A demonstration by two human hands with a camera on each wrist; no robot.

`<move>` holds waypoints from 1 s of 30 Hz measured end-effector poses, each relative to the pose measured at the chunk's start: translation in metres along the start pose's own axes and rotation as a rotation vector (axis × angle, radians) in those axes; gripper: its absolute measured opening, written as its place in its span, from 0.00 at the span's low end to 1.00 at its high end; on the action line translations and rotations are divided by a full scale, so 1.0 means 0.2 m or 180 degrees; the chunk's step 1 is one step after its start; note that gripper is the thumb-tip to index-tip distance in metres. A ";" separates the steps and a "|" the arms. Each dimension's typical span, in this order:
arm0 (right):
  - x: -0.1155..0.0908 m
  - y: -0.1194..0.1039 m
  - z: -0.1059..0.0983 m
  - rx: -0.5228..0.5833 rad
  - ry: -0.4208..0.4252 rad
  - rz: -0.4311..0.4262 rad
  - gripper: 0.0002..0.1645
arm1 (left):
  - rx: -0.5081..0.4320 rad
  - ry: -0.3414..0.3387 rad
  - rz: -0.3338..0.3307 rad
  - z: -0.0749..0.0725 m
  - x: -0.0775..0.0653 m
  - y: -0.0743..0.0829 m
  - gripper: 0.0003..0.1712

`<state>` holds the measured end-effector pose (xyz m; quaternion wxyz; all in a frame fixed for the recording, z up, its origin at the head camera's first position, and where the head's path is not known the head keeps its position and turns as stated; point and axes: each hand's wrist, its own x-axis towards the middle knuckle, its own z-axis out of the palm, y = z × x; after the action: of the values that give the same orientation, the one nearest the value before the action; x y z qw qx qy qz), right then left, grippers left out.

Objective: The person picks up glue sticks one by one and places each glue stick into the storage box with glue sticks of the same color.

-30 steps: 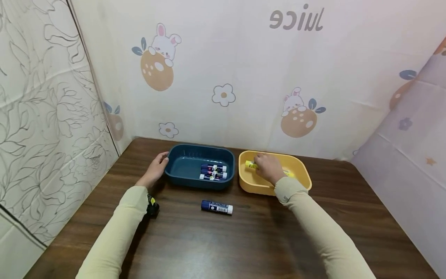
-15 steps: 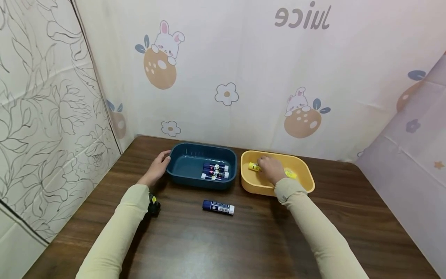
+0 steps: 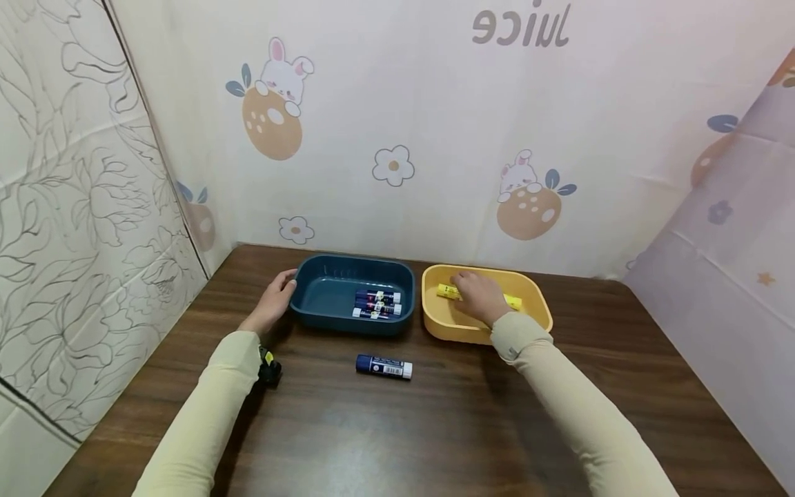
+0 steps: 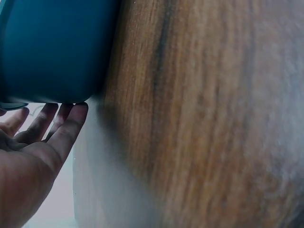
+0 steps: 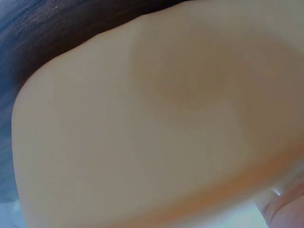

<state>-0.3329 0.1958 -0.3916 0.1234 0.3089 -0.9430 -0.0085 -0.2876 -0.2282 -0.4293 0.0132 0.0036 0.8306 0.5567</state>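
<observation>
My left hand [image 3: 270,304] is at the left end of the dark blue tray [image 3: 348,324]. In the left wrist view its fingertips touch the outer wall of the tray [image 4: 57,52], fingers fairly straight. My right hand [image 3: 479,297] reaches into the yellow tray [image 3: 456,333], holding a yellow glue stick [image 3: 446,291] low over the tray floor; its fingertips are hidden behind the hand. Another yellow piece [image 3: 513,301] shows to the right of the hand. The right wrist view is mostly filled by the outer wall of the yellow tray [image 5: 118,123].
A larger blue glue stick [image 3: 384,366] with a white end lies on the wooden table [image 3: 385,442] in front of the trays. Dark glue sticks [image 3: 377,304] lie side by side in the blue tray. Behind stands a printed curtain [image 3: 447,103].
My right hand stays in the yellow tray with the yellow glue stick; more of the yellow piece at its right shows. The left hand has kept its place, while the head view shifts slightly.
</observation>
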 end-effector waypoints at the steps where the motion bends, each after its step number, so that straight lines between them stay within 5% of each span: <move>1: 0.00 -0.01 -0.02 0.0013 0.0032 -0.0043 0.20 | 0.0008 -0.0006 0.0002 0.00 0.00 0.00 0.29; 10: -0.06 -0.17 -0.22 0.0053 0.0307 -0.0425 0.21 | -0.0033 -0.0046 -0.0001 0.00 0.00 0.00 0.29; 15: -0.12 -0.30 -0.29 0.0469 0.0325 -0.0655 0.23 | 0.0012 -0.0033 0.0010 0.00 -0.01 0.00 0.29; 23: -0.19 -0.49 -0.24 0.0836 0.0025 -0.0713 0.21 | 0.0037 -0.0035 0.0022 0.00 0.00 0.00 0.29; 30: -0.21 -0.62 -0.15 0.0933 -0.0633 -0.0765 0.26 | 0.0045 -0.0006 0.0029 0.00 0.00 0.00 0.29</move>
<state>-0.2212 0.1224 -0.3841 -0.0184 0.4314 -0.8981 0.0836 -0.2873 -0.2288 -0.4297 0.0114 0.0080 0.8345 0.5509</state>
